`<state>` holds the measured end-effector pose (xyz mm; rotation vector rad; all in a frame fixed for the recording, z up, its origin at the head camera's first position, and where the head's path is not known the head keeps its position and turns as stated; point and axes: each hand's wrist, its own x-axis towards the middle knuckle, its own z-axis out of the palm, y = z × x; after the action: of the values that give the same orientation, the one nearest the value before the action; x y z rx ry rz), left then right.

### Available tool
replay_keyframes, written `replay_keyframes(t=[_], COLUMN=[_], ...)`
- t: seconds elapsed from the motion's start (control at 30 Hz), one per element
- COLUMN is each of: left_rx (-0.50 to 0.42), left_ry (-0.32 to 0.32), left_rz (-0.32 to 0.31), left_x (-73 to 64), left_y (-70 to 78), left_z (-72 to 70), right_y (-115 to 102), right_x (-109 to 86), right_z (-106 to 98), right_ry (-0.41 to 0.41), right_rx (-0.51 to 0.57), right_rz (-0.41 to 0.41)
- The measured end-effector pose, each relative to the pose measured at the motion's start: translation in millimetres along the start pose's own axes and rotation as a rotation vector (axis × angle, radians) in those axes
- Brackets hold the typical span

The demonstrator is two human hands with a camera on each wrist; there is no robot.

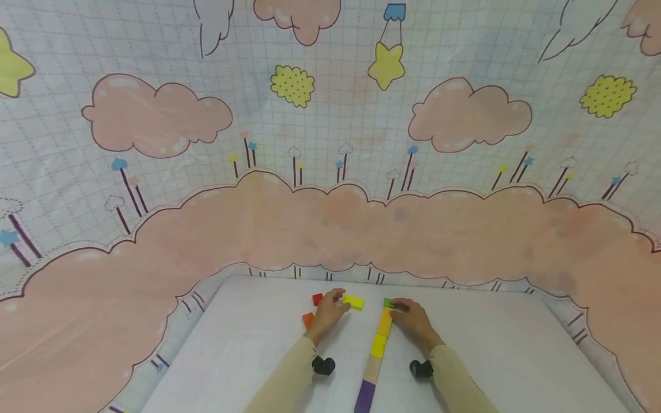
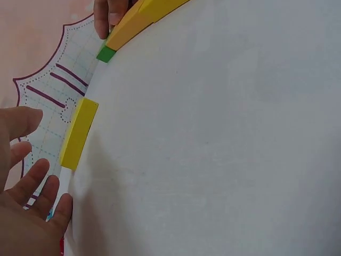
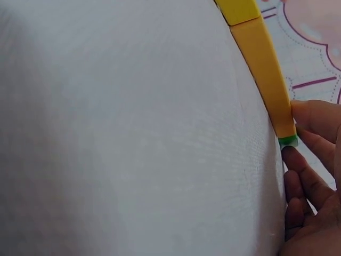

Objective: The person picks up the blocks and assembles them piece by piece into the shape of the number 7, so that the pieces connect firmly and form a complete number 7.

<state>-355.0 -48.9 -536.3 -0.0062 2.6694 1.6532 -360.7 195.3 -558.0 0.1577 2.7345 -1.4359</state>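
Observation:
A row of blocks runs toward the person: a green block (image 1: pixel 388 302) at the far end, then an orange-yellow block (image 1: pixel 385 321), a yellow block (image 1: pixel 378 346), a tan block (image 1: pixel 372 368) and a purple block (image 1: pixel 365 396). At the far end, my right hand (image 1: pixel 415 322) has its fingers at the green block, mostly hiding it in the right wrist view; the thumb touches the orange-yellow block (image 3: pixel 266 74). My left hand (image 1: pixel 328 317) holds nothing, its fingers spread and relaxed beside a loose yellow block (image 2: pixel 79 133).
Left of the left hand lie a red block (image 1: pixel 317 299) and an orange-red block (image 1: pixel 308 320), the latter partly hidden by the hand. The white table (image 1: pixel 232 344) ends at a patterned cloth (image 1: pixel 330 223) behind. Dark wrist cameras (image 1: pixel 323 366) sit at both wrists.

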Motion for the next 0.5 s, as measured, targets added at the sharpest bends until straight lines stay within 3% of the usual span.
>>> replay_keyframes(t=[0.3, 0.5], left_rx=[0.027, 0.072], left_ry=[-0.047, -0.078], left_rz=[-0.007, 0.013], left_x=[8.6, 12.8], left_y=[-9.9, -8.7], left_z=[1.3, 1.4], right_y=[1, 1], right_x=[0.9, 0.3], right_z=[1, 0], right_ry=[-0.005, -0.001], right_rx=[0.012, 0.013], right_rz=[-0.001, 0.001])
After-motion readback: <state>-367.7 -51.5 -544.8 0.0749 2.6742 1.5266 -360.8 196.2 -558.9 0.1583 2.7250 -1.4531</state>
